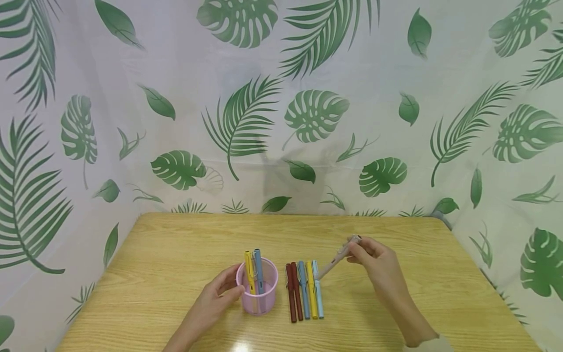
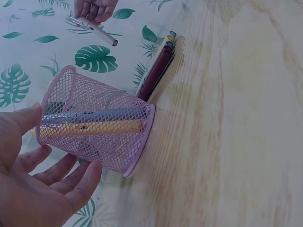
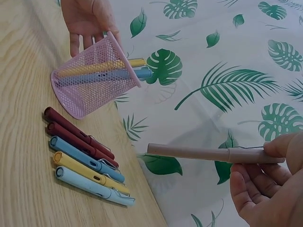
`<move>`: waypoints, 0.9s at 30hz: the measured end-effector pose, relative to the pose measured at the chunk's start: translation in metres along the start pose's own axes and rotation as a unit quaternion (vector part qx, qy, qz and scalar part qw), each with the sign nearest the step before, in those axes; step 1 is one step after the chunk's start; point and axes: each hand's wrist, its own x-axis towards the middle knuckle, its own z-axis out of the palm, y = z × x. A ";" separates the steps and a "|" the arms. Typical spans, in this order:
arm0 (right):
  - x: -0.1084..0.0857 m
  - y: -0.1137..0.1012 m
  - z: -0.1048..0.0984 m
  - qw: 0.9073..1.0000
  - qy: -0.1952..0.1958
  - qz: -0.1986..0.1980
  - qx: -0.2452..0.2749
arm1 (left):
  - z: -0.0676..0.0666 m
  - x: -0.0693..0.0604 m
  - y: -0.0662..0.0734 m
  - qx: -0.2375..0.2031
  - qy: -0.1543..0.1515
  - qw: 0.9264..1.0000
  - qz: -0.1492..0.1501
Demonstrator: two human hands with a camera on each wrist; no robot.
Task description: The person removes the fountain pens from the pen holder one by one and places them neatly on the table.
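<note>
Pinching greyish pen point(image 1: 335, 259): right hand point(image 1: 375, 260) grip, right of mesh cup point(image 3: 90, 98) | left hand point(image 1: 217, 294) grip: holding cup's left side | five pens point(image 1: 304, 292): just right of cup

Bare tabletop point(image 1: 176, 254) is offering passage at the head view's lower left and lower right. At lower centre, five pens point(image 1: 304, 292) are blocking low travel between the pink cup point(image 1: 270, 299) and the right hand point(image 1: 374, 258). The left hand point(image 1: 221, 288) is barring the cup's left, and two pens point(image 1: 258, 269) inside are crowding its mouth, leaving room at right.
</note>
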 end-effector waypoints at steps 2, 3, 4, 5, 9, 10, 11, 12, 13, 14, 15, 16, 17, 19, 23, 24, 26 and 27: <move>0.000 0.002 -0.002 1.000 0.001 0.001 0.003 | 0.000 0.000 0.000 0.001 0.000 1.000 -0.002; 0.000 0.002 -0.003 1.000 0.001 0.001 0.004 | 0.000 0.000 0.000 0.001 0.000 1.000 -0.002; 0.000 0.003 -0.004 1.000 0.001 0.002 0.005 | 0.000 0.000 0.000 0.002 0.001 1.000 -0.002; 0.000 0.004 -0.005 1.000 0.002 0.004 0.008 | 0.000 0.000 -0.001 0.002 0.000 1.000 -0.002; 0.000 0.006 -0.009 1.000 0.006 0.009 0.006 | 0.000 0.000 -0.001 0.005 0.001 1.000 0.001; 0.000 0.007 -0.010 1.000 0.007 0.011 0.004 | 0.000 0.000 -0.001 0.006 0.000 1.000 0.001; 0.000 0.007 -0.011 1.000 0.008 0.013 0.001 | 0.000 0.000 -0.001 0.006 0.000 1.000 0.001; -0.001 0.008 -0.011 1.000 0.009 0.015 -0.004 | 0.000 0.000 -0.001 0.006 0.000 1.000 0.002; -0.001 0.008 -0.012 1.000 0.010 0.017 -0.007 | 0.000 0.001 -0.001 0.007 0.000 1.000 0.002; -0.001 0.009 -0.013 1.000 0.010 0.020 -0.010 | 0.000 0.001 -0.001 0.009 0.000 1.000 0.001; -0.001 0.009 -0.014 1.000 0.011 0.022 -0.013 | 0.000 0.001 -0.001 0.011 0.001 1.000 0.001; -0.001 0.009 -0.015 1.000 0.011 0.024 -0.016 | 0.000 0.001 0.000 0.012 0.001 1.000 0.003; -0.001 0.009 -0.015 0.999 0.010 0.028 -0.017 | 0.000 0.001 0.000 0.014 0.002 1.000 0.003; -0.002 0.010 -0.016 0.999 0.009 0.032 -0.019 | 0.000 0.001 0.000 0.012 0.003 1.000 -0.002; -0.002 0.012 -0.017 0.999 0.008 0.036 -0.018 | 0.000 0.000 0.000 0.004 0.002 1.000 -0.004; -0.002 0.012 -0.017 0.999 0.007 0.035 -0.018 | 0.000 0.000 0.000 0.003 0.002 1.000 -0.004; -0.002 0.014 -0.017 0.999 0.006 0.035 -0.017 | 0.001 0.000 -0.001 0.004 0.002 1.000 0.000; -0.002 0.014 -0.017 0.999 0.005 0.035 -0.019 | 0.001 0.000 -0.001 0.004 0.004 1.000 -0.001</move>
